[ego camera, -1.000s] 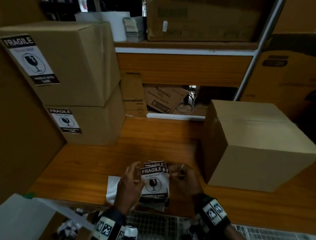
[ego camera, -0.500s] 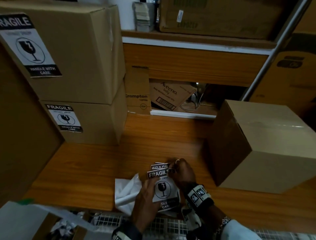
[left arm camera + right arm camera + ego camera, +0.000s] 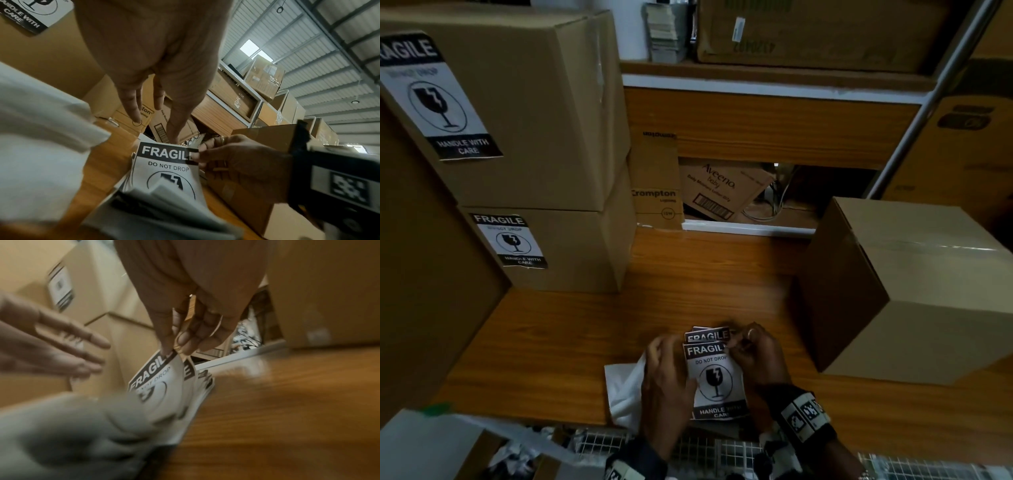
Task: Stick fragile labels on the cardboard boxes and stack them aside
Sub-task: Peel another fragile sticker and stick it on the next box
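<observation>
Just in front of the label pile (image 3: 710, 337), the right hand (image 3: 753, 353) pinches the top label (image 3: 714, 375) by its corner, and the left hand (image 3: 666, 387) rests flat, fingers straight. A plain box (image 3: 914, 291) sits right of the pile; two labelled boxes (image 3: 551, 171) are stacked left

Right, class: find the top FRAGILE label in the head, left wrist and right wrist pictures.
Head: top FRAGILE label, bottom centre, between both hands.
Left wrist: lower centre, under the left hand's fingertips.
Right wrist: centre, corner pinched and lifted by the right hand.
Shared landmark: the wooden table.
</observation>
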### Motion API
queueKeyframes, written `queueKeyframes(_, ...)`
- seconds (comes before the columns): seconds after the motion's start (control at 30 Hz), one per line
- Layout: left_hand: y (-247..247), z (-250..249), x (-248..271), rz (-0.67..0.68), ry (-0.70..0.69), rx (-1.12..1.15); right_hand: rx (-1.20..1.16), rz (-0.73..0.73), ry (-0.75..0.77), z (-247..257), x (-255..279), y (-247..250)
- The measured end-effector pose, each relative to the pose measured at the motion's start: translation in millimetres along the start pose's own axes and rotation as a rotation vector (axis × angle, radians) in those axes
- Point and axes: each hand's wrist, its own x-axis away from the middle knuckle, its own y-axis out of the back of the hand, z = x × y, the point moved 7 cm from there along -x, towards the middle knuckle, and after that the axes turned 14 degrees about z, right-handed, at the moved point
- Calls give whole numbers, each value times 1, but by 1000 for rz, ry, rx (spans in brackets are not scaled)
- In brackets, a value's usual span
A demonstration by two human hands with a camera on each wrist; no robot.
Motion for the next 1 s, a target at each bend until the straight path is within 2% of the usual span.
queueKeyframes(0.2,1,-13,-15,11,4,66,-357,-39,-26,-13,7,7)
queueKeyframes(0.27,6,-21,-15,10,-10,99,-447,-55,20,-11,10,16)
queueKeyframes(0.4,7,-27,-16,104,-49,268,-599,-73,97,-7,19,40)
queueKeyframes(0.5,10,-32,-18,103,-112,364,-638,-131,128,-9,27,58)
queueKeyframes(0.73,-11,-76,-17,282,-166,609,-712,-144,122,-14,47,85)
queueKeyframes(1.0,-38,-114,-6,352,-78,914,-772,-163,107,-25,69,115)
